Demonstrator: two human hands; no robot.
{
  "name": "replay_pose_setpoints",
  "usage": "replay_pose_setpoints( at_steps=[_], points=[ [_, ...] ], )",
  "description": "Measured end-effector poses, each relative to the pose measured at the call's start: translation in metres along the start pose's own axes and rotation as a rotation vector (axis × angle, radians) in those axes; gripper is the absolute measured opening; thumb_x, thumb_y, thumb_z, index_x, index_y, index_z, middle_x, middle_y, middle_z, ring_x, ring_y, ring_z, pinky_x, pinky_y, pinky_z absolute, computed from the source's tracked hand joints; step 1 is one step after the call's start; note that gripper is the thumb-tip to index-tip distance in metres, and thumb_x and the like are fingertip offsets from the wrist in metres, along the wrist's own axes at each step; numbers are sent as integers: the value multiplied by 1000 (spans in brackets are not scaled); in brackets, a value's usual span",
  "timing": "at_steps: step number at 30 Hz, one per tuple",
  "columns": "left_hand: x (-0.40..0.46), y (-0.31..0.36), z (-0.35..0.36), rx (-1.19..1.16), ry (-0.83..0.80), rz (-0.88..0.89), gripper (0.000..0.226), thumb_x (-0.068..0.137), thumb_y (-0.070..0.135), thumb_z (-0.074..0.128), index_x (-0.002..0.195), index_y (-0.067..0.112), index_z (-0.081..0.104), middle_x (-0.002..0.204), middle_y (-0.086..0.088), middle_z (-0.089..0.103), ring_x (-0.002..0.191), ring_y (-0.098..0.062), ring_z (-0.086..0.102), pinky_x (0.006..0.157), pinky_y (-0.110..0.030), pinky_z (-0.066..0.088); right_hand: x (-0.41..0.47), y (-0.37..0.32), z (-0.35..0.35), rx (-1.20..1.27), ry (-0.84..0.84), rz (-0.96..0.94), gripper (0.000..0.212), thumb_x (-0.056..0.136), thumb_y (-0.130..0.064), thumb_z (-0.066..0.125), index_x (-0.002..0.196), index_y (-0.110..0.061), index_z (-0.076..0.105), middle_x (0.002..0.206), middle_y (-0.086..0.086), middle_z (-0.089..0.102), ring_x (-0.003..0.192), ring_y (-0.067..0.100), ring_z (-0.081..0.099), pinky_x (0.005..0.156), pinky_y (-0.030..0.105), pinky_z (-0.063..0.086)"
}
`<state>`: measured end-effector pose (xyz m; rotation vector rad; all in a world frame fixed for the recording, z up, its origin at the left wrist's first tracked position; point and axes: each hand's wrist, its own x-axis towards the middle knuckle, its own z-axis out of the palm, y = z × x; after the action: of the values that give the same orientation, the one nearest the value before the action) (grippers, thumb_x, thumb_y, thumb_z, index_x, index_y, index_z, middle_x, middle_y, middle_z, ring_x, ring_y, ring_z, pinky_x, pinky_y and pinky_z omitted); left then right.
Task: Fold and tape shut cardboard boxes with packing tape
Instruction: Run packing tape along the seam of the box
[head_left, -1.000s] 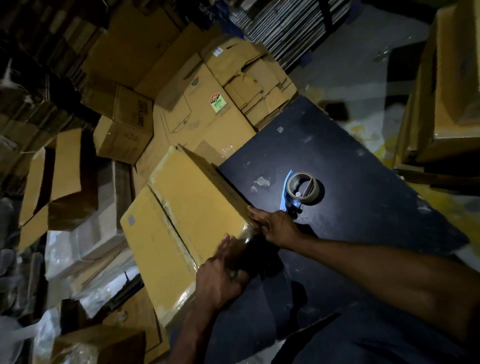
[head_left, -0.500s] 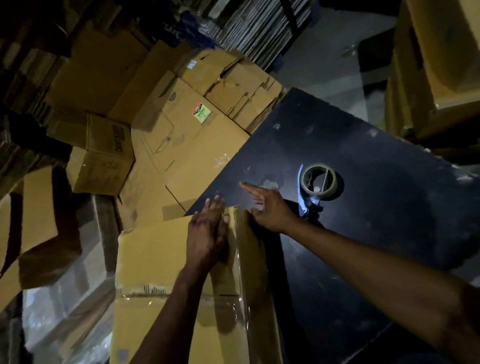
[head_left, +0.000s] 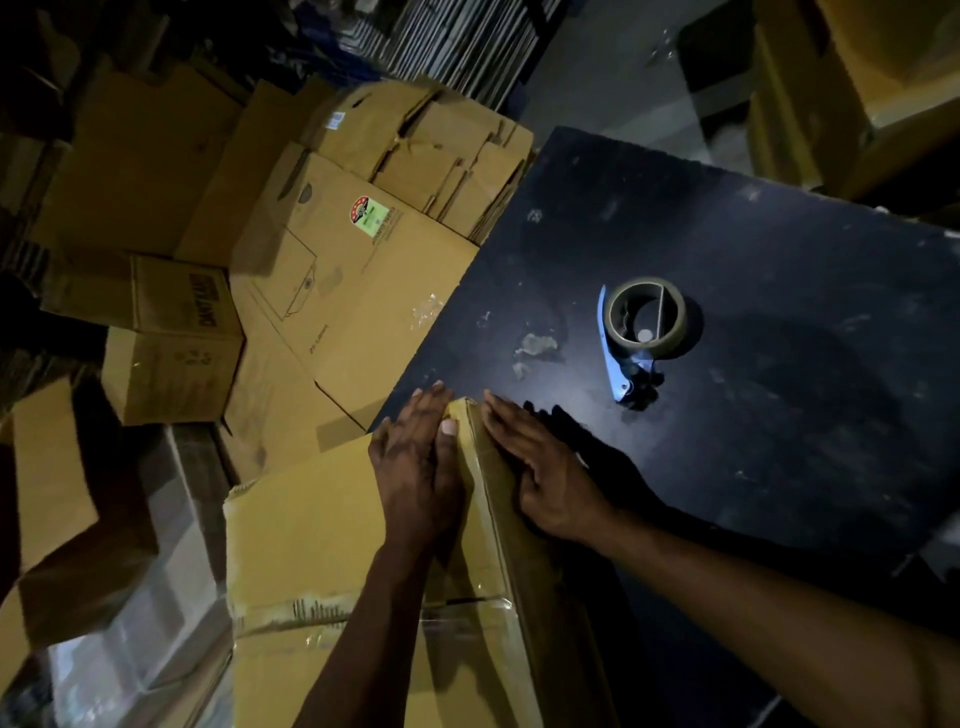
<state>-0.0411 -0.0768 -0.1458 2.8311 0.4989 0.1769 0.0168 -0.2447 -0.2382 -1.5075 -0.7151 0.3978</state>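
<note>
Both hands lie flat with straight fingers on the yellow-brown cardboard box (head_left: 332, 551) standing at the near-left edge of the dark blue tabletop (head_left: 779, 467): the left hand (head_left: 415, 467) on its top face, the right hand (head_left: 545, 467) on the side face, either side of the far corner. A band of clear tape crosses the box nearer the person, so this box looks sealed and the hands seem to be smoothing it. The roll of brown packing tape in its blue dispenser (head_left: 641, 332) rests untouched, well apart on the tabletop, while many flattened brown cartons (head_left: 353, 249) lie stacked beyond, apparently still to be folded.

Dim storeroom; dark scuffed table (head_left: 779, 441) on a grey floor (head_left: 613, 83); flattened cartons (head_left: 457, 150) heaped alongside.
</note>
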Motion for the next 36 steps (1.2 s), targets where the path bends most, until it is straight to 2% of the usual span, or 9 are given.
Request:
replay_pose_setpoints(
  at_steps=[5, 7, 9, 12, 16, 21, 30, 32, 36],
  points=[
    [0, 2, -1, -5, -11, -15, 49, 116, 42, 36, 160, 29, 54, 170, 12, 47, 162, -6, 32, 126, -63, 26, -21, 3, -19, -39, 65, 35, 62, 88, -12, 50, 147, -26, 64, 162, -6, 50, 152, 18, 41, 124, 52, 37],
    [0, 3, -1, -6, -10, -15, 49, 116, 41, 36, 161, 30, 52, 170, 12, 45, 163, -6, 30, 127, -63, 25, -12, -11, -31, 26, 158, 198, 43, 101, -40, 58, 142, -32, 68, 154, -12, 57, 144, 6, 48, 118, 49, 44],
    [-1, 4, 0, -10, -15, -19, 48, 117, 40, 37, 162, 31, 51, 171, 12, 45, 163, -6, 30, 127, -63, 25, 13, -30, -43, 170, 198, 333, 58, 96, -73, 57, 141, -37, 68, 149, -15, 61, 138, -1, 52, 116, 45, 46],
    [1, 4, -1, 3, -19, -13, 49, 117, 40, 37, 161, 29, 53, 168, 10, 49, 162, -8, 33, 125, -64, 28, 54, -43, -46, 224, 122, 391, 69, 81, -89, 64, 127, -38, 77, 133, -16, 72, 125, -4, 62, 112, 39, 50],
    [3, 3, -2, -9, -10, -23, 49, 116, 42, 37, 156, 26, 59, 164, 9, 55, 158, -11, 41, 122, -65, 31, 70, -21, -34, 268, 25, 387, 50, 81, -68, 84, 113, -30, 84, 113, -10, 81, 108, 2, 74, 101, 40, 60],
    [1, 6, -1, -26, -10, -36, 49, 115, 41, 38, 157, 27, 59, 165, 10, 53, 158, -10, 41, 124, -63, 29, 66, 4, -26, 509, 52, 352, 31, 90, -27, 86, 117, -11, 82, 115, -1, 80, 110, 10, 76, 99, 30, 59],
    [2, 4, -1, -19, -20, -60, 48, 114, 44, 36, 156, 32, 58, 163, 12, 55, 156, -9, 41, 126, -61, 26, 58, 15, -18, 354, 101, 380, 25, 104, -28, 70, 126, -20, 80, 123, -6, 78, 116, 7, 72, 102, 39, 59],
    [1, 5, -1, -20, -11, -58, 46, 114, 44, 36, 153, 34, 59, 159, 10, 59, 153, -9, 45, 125, -60, 27, 44, 13, -19, 205, 100, 350, 36, 112, -36, 56, 145, -29, 66, 146, -7, 66, 135, 7, 60, 115, 43, 50],
    [9, 3, -1, -32, 27, -28, 44, 116, 45, 34, 148, 37, 62, 149, 9, 65, 143, -13, 53, 117, -60, 34, 32, -37, -6, 90, -82, 121, 66, 113, -52, 28, 171, -26, 8, 178, -11, 4, 163, 4, 4, 134, 40, 12]
  ],
)
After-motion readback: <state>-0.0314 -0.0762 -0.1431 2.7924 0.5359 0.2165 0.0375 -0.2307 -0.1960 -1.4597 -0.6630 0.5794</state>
